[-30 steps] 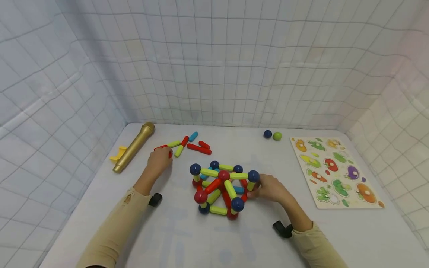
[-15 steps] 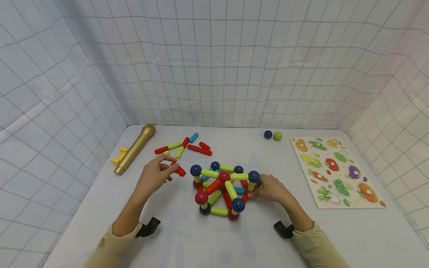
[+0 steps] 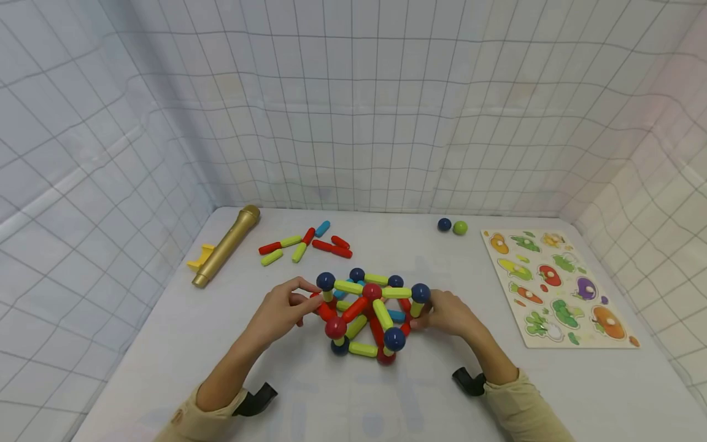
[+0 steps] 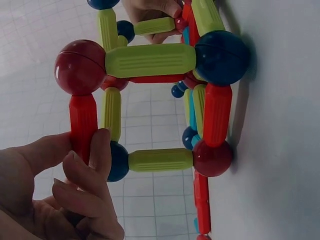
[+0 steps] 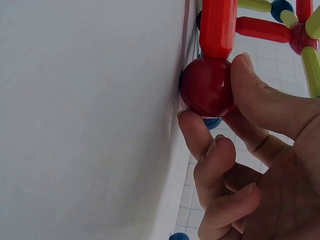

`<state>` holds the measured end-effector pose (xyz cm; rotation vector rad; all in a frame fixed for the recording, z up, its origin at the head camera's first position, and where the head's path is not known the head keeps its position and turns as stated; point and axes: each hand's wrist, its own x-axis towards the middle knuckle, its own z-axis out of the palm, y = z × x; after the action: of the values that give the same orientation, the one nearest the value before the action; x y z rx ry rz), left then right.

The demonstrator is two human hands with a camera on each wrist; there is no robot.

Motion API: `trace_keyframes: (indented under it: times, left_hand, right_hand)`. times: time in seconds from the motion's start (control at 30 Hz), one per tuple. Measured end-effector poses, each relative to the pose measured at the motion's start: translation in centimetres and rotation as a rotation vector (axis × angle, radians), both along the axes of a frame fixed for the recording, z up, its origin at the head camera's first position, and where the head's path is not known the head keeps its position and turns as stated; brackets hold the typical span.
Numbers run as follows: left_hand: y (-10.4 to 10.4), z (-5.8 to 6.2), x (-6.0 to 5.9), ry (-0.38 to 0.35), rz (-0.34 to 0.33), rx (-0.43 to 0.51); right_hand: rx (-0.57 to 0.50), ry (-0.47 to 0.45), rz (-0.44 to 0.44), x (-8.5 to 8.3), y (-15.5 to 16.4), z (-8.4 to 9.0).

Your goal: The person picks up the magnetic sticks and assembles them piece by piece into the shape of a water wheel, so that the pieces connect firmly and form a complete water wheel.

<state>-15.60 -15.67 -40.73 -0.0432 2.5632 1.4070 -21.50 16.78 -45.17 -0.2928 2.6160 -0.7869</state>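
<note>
A frame of magnetic rods and balls (image 3: 367, 313) stands mid-table, built from red, yellow-green and blue rods with dark blue and red balls. My left hand (image 3: 309, 296) is at its left side and pinches a red rod (image 3: 324, 309), which runs from a red ball down toward a dark blue one. The left wrist view shows thumb and fingers closed round that red rod (image 4: 82, 125). My right hand (image 3: 422, 316) holds the frame's right side. There, thumb and forefinger pinch a red ball (image 5: 207, 86) low against the table.
Several loose rods (image 3: 304, 242) lie behind the frame, beside a gold toy microphone (image 3: 226, 244) at the left. A dark blue ball (image 3: 444, 224) and a green ball (image 3: 460, 228) sit at the back. A vegetable puzzle board (image 3: 558, 285) lies on the right. Gridded walls enclose the white table (image 3: 309, 393).
My left hand picked a red rod from the loose pile and carried it right and nearer, to the frame's left side. The right hand stayed on the frame.
</note>
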Motion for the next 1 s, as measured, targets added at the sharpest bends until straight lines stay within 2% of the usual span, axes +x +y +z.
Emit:
trace_keyframes:
  times: [0.2, 0.47, 0.57, 0.67, 0.7, 0.77, 0.87, 0.9, 0.93, 1.0]
  left_hand:
    - [0.6, -0.5, -0.7, -0.017, 0.015, 0.027]
    - [1.2, -0.5, -1.7, -0.022, -0.007, 0.062]
    - [1.0, -0.4, -2.3, -0.033, -0.031, 0.058]
    - [-0.3, 0.0, -3.4, -0.024, -0.066, 0.022]
    - [-1.0, 0.1, -4.0, -0.008, -0.064, -0.015]
    - [-2.6, 0.0, -5.5, 0.07, -0.042, -0.14]
    - [-5.2, -1.2, -8.4, 0.217, 0.024, -0.404]
    - [-6.0, -1.8, -9.3, 0.246, 0.036, -0.501]
    - [-6.7, -2.4, -10.2, 0.264, 0.036, -0.584]
    - [-7.5, -3.4, -11.6, 0.243, 0.007, -0.708]
  right_hand:
    - [0.003, 0.001, 0.0, 0.0, 0.2, 0.1]
    - [0.013, 0.007, 0.002, 0.0, 0.1, 0.2]
    - [0.024, 0.007, -0.006, -0.1, 0.1, 0.3]
    - [0.03, 0.007, -0.017, -0.2, 0.0, 0.3]
    - [0.029, 0.007, -0.02, -0.2, 0.0, 0.3]
    - [0.025, 0.004, -0.021, -0.2, -0.1, 0.3]
    - [0.021, 0.008, -0.021, -0.1, -0.3, 0.1]
    - [0.023, 0.008, -0.023, 0.0, -0.3, 0.0]
    - [0.024, 0.007, -0.025, 0.1, -0.3, 0.0]
    - [0.027, 0.009, -0.027, 0.1, -0.3, -0.1]
